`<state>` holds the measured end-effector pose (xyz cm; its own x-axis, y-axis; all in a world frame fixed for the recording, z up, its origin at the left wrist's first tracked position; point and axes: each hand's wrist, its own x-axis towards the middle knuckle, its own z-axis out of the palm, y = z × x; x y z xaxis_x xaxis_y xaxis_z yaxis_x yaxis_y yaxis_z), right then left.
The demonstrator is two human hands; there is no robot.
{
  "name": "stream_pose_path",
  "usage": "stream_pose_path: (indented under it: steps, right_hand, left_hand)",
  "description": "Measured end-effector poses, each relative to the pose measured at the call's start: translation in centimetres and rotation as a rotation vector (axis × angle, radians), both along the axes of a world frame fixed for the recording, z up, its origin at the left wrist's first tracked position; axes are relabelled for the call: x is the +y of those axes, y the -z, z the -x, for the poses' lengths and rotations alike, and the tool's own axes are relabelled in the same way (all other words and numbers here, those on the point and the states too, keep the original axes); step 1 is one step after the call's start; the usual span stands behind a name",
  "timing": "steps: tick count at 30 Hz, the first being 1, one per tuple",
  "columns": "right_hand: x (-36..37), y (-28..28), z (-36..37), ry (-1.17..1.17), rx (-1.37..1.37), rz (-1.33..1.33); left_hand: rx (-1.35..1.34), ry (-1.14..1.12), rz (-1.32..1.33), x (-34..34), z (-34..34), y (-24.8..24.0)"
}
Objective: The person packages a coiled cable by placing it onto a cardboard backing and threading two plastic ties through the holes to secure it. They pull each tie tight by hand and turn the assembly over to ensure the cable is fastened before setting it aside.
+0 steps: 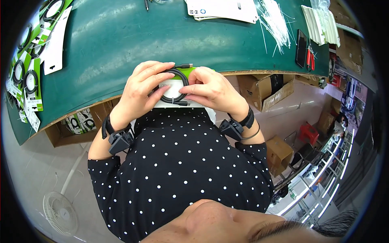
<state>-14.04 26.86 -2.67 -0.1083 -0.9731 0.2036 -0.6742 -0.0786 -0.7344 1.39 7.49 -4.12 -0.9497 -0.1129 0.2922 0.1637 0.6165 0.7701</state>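
A black cable (167, 100), wound into a round coil, lies against a green and white card (175, 86) at the table's near edge. One plug sticks out at the top of the coil, the other at the bottom. My left hand (142, 87) grips the coil's left side, fingers over the top and thumb inside the ring. From the other side, my right hand (212, 89) has its thumb and fingertips pinched at the coil's right edge. Whether a thin tie is between those fingertips, I cannot make out.
Carded coiled cables (30, 81) lie piled at the table's left end. Toward the far right are loose white cable ties (275, 24), white cards (223, 10), a black phone-like slab (301, 47) and red-handled cutters (310, 60). An open cardboard box (253, 89) stands below the table.
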Motion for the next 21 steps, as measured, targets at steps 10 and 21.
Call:
stream_pose_path:
  steps: [10, 21]
  right_hand:
    - [-1.4, 0.9, 0.0, -0.201, 0.230, 0.094]
    - [-1.5, 0.9, -0.7, -0.130, 0.196, 0.115]
  left_hand:
    - [-0.083, 0.197, -0.002, -1.3, -0.4, -0.6]
    - [-0.076, 0.280, -0.029, -1.5, -0.5, -0.2]
